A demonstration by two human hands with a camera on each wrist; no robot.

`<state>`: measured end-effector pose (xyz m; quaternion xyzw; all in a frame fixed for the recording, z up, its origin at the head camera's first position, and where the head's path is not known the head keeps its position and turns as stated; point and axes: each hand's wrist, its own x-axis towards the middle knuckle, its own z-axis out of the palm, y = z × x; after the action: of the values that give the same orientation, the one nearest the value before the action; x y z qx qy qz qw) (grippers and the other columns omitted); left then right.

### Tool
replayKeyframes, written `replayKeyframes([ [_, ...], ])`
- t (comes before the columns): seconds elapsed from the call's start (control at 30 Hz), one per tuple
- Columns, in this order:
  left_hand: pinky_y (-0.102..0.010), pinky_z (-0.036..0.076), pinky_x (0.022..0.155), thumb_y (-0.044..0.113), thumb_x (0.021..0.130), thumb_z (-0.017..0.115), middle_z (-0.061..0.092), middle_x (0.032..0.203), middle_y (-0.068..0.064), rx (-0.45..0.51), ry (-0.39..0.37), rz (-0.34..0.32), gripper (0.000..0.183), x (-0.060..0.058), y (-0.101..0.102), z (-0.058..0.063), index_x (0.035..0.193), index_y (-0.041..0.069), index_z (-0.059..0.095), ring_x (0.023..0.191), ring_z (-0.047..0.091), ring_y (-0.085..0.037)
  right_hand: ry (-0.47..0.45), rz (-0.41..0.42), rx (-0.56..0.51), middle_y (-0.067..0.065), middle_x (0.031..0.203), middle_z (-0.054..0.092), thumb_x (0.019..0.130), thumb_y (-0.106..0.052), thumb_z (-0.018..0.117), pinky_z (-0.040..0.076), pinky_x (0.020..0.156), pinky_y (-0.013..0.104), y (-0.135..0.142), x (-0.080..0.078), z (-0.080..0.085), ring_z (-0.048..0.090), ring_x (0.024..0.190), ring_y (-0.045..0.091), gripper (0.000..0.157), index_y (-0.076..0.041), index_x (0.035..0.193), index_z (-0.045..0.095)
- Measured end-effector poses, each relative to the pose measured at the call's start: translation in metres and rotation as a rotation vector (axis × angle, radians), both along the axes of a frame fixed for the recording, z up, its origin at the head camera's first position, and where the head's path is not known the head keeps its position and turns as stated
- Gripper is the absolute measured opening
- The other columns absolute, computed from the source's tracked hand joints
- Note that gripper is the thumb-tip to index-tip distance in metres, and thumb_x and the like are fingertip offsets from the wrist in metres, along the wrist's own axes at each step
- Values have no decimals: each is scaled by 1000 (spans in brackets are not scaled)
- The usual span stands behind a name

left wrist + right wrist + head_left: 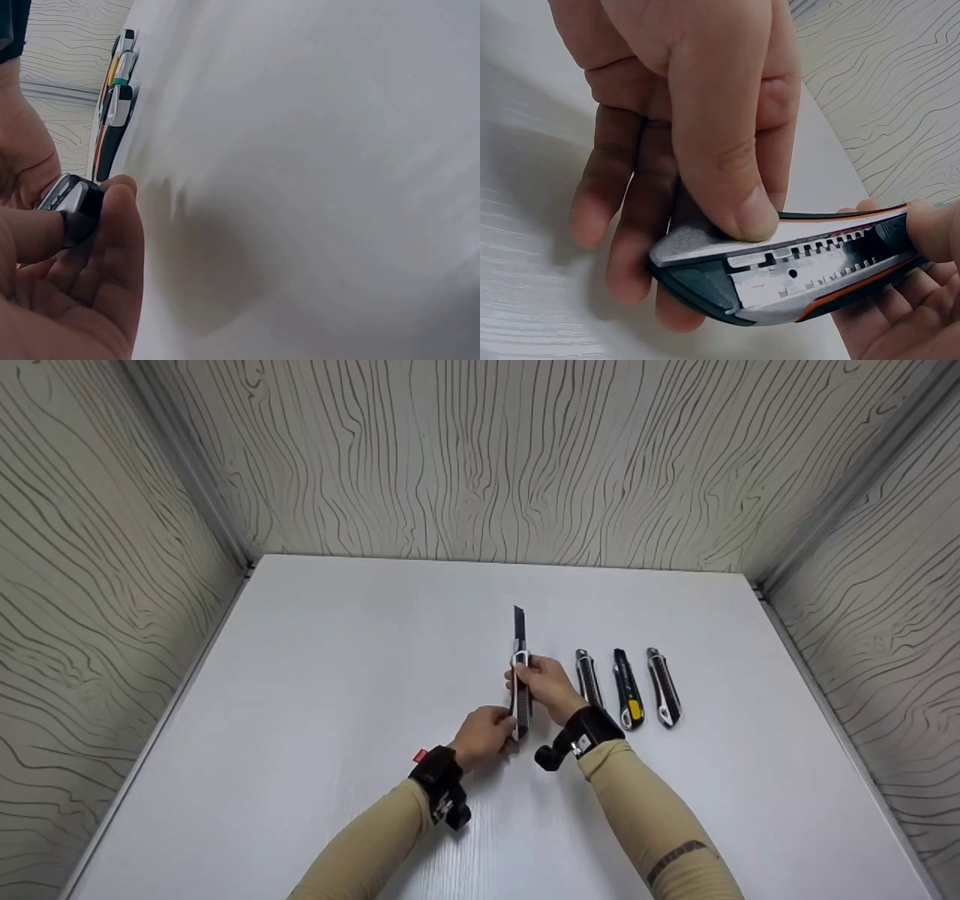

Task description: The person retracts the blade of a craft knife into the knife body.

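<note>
Between both hands is a box cutter (523, 705) with a silver and dark body, its blade (520, 624) extended and pointing toward the far wall. My right hand (553, 688) grips the upper body. In the right wrist view its thumb (932, 231) lies on the dark slider (891, 234), beside a toothed metal track. Below it, my left hand (484, 733) pinches the tail end. The left thumb (739, 176) presses the silver side near the dark end cap (697, 289). Fingers of both hands are partly hidden by the cutter.
To the right on the white table (337, 660) lie three more box cutters in a row: a silver-and-dark one (589, 679), a black one with yellow (628, 690) and another silver-and-dark one (664, 690). Wood-patterned walls (480, 457) enclose the back and sides.
</note>
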<state>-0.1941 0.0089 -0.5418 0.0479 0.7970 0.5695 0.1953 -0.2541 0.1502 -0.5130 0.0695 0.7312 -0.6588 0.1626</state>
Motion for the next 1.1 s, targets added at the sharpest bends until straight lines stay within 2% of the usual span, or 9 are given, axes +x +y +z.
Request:
replayKeyframes([
  [0.13,-28,54,58,11,99,49,69,76,-12,17,5,4,22,1,0,1,98,-2,67,60,61,-15,2,6,2,11,103,69,101,-10,50,51,76,24,0,0,0,66,85,13,32,8,127,52],
  [0.33,-23,51,57,12,99,50,69,81,-9,-6,33,0,22,2,-2,2,101,-2,67,66,65,-17,13,13,19,10,104,69,101,-10,49,52,76,24,1,1,2,66,87,13,31,7,128,52],
  [0.57,-22,48,54,12,99,50,66,76,-6,-17,26,1,22,1,-3,1,102,-1,67,63,63,-17,-13,21,23,14,110,69,100,-8,50,53,80,26,1,1,2,67,91,13,33,5,131,51],
  [0.77,-26,53,57,12,99,50,67,77,-9,5,32,2,21,2,-3,1,98,-1,67,63,64,-17,-18,36,31,18,118,67,100,-8,50,52,85,29,1,0,2,67,95,15,34,4,132,50],
  [0.93,-28,55,62,13,100,50,69,86,-14,49,1,6,23,3,-4,0,106,-3,65,68,63,-16,-9,52,39,19,119,66,101,-8,49,52,87,29,2,0,3,67,95,15,34,6,132,51],
  [1.1,-32,56,64,16,102,47,69,93,-19,123,-67,12,26,7,-5,0,114,-3,61,70,62,-17,0,62,17,23,123,64,101,-7,49,53,86,28,3,0,6,67,95,15,34,8,132,50],
])
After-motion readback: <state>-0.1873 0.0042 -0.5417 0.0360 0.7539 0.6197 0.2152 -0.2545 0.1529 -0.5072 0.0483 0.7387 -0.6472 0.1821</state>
